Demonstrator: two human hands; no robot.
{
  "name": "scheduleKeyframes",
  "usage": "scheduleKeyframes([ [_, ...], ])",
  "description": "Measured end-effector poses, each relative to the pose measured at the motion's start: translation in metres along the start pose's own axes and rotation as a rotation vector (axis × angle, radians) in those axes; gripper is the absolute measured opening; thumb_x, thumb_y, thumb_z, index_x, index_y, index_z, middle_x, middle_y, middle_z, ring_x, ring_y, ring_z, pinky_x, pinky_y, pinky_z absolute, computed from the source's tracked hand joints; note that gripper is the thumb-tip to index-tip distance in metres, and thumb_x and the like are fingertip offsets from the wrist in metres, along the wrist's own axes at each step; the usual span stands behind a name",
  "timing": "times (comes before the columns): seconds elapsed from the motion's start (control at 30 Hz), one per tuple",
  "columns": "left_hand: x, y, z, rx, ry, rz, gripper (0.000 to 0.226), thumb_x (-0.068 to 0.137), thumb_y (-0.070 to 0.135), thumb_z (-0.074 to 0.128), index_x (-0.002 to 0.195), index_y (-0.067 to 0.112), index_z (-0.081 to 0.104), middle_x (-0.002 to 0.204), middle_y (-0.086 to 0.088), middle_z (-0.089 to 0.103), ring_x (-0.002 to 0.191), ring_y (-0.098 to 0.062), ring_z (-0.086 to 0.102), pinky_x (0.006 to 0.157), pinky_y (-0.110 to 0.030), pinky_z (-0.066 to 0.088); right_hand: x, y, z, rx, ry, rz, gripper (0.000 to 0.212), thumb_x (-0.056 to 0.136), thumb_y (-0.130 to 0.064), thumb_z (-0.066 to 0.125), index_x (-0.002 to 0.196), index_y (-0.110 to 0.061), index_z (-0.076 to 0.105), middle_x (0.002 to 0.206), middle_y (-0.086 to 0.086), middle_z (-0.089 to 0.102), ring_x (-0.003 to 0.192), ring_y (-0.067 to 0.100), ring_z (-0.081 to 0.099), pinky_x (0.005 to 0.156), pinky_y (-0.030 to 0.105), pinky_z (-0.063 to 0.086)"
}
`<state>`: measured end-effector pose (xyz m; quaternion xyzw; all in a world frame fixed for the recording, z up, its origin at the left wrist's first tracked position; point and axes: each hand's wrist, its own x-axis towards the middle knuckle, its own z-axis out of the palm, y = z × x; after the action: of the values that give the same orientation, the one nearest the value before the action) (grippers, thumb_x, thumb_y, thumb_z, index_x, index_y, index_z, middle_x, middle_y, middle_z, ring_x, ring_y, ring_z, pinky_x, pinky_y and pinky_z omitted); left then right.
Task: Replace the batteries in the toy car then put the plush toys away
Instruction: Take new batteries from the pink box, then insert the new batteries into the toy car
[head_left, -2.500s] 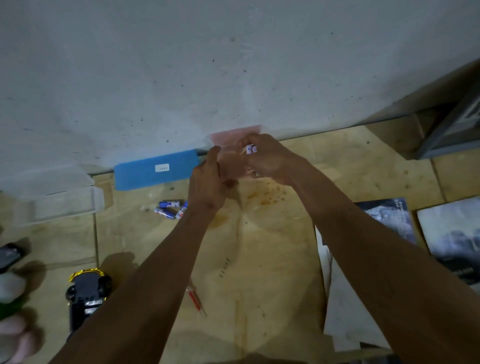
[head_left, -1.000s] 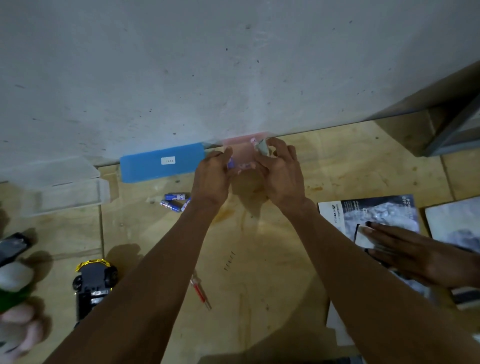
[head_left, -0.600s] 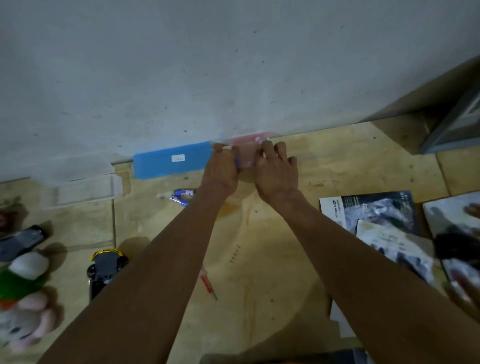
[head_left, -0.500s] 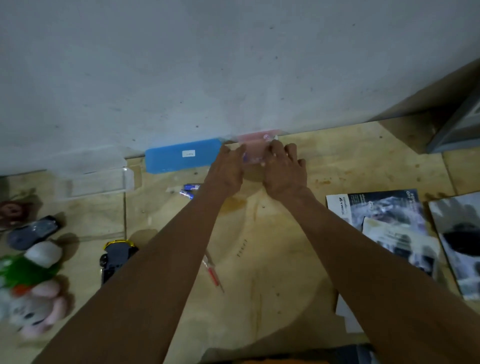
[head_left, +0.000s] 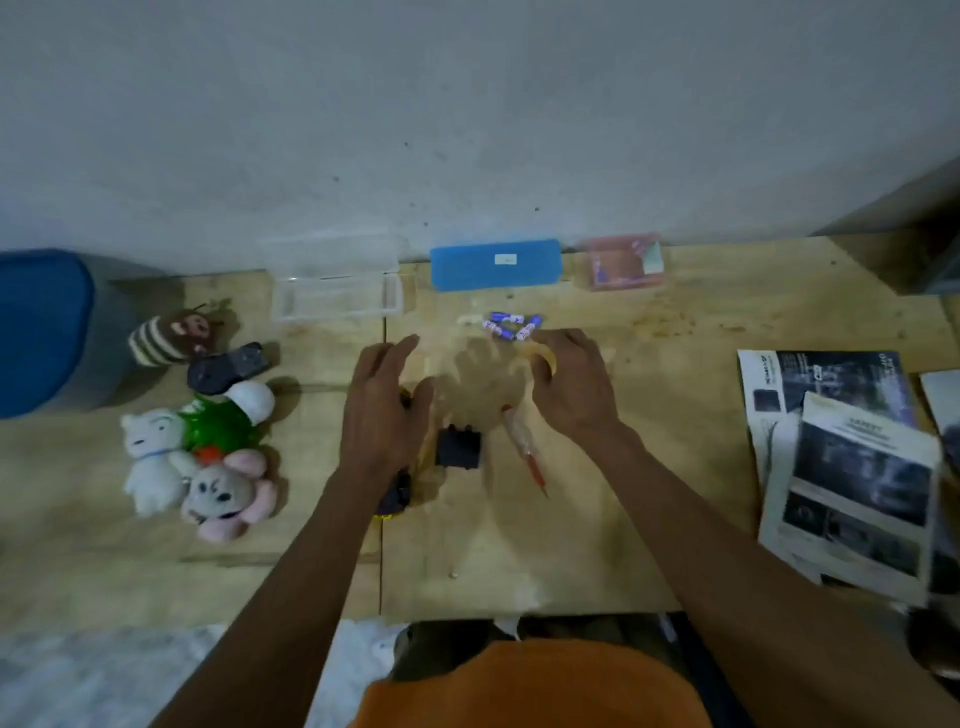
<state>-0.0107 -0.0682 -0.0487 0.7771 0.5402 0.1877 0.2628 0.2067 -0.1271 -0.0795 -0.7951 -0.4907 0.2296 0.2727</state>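
The toy car (head_left: 396, 496) lies on the wooden table, mostly hidden under my left hand (head_left: 384, 415), which hovers over it with fingers spread. A small black battery cover (head_left: 458, 447) sits just right of the car. Beside it lies a red-handled screwdriver (head_left: 525, 449). My right hand (head_left: 571, 387) is above the screwdriver, fingers loosely curled, nothing seen in it. Loose blue batteries (head_left: 511, 326) lie just beyond that hand. A pink box (head_left: 623, 264) stands by the wall. Plush toys (head_left: 208, 457) are heaped at the left, with a brown striped plush (head_left: 171, 336) behind them.
A blue case (head_left: 496, 264) and a clear plastic box (head_left: 337, 285) line the wall. A black remote (head_left: 228, 364) lies among the plush toys. A blue bin (head_left: 47, 327) stands far left. Magazines (head_left: 841, 457) are stacked at the right.
Both hands have pulled back from the pink box by the wall toward the car and screwdriver. The view has swung left and down, bringing the plush toys fully in.
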Motion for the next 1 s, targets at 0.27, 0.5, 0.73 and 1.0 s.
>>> scheduleKeyframes([
  [0.27,-0.083,-0.086,-0.016,-0.032,-0.207,-0.17,0.106,0.073,0.074,0.064,0.157,0.026,0.021,0.144,-0.014,0.044,0.132,-0.032,0.039,0.102,-0.05,0.042,-0.035,-0.038,0.046,-0.029,-0.007,0.031,0.032,0.098,-0.013,0.055,0.129,-0.011,0.062,0.132,0.009,0.055,0.128,0.028,0.045,0.097,0.04,0.046],
  [0.5,-0.065,-0.092,0.001,-0.102,-0.322,-0.037,0.131,0.065,0.076,0.067,0.161,0.014,0.004,0.152,-0.002,0.045,0.131,-0.024,0.043,0.102,-0.032,0.025,-0.003,-0.028,0.061,-0.25,0.065,-0.046,0.042,0.096,-0.022,0.058,0.138,-0.014,0.055,0.14,0.012,0.052,0.13,0.037,0.044,0.097,0.049,0.045],
  [0.73,-0.042,-0.07,0.008,-0.214,-0.298,-0.069,0.129,0.057,0.035,0.097,0.155,0.019,0.015,0.131,0.028,0.041,0.12,-0.014,0.053,0.1,-0.039,0.042,0.06,0.005,0.075,-0.509,-0.023,-0.191,0.049,0.097,-0.04,0.049,0.142,-0.022,0.045,0.143,0.008,0.047,0.13,0.034,0.041,0.098,0.05,0.038],
  [1.0,-0.042,-0.07,0.018,-0.226,-0.328,-0.176,0.134,0.055,0.051,0.093,0.158,0.018,0.013,0.139,0.025,0.04,0.131,-0.022,0.047,0.109,-0.054,0.041,0.081,0.025,0.094,-0.591,0.043,-0.326,0.035,0.098,-0.042,0.042,0.114,-0.015,0.057,0.114,0.016,0.056,0.103,0.037,0.054,0.081,0.046,0.041],
])
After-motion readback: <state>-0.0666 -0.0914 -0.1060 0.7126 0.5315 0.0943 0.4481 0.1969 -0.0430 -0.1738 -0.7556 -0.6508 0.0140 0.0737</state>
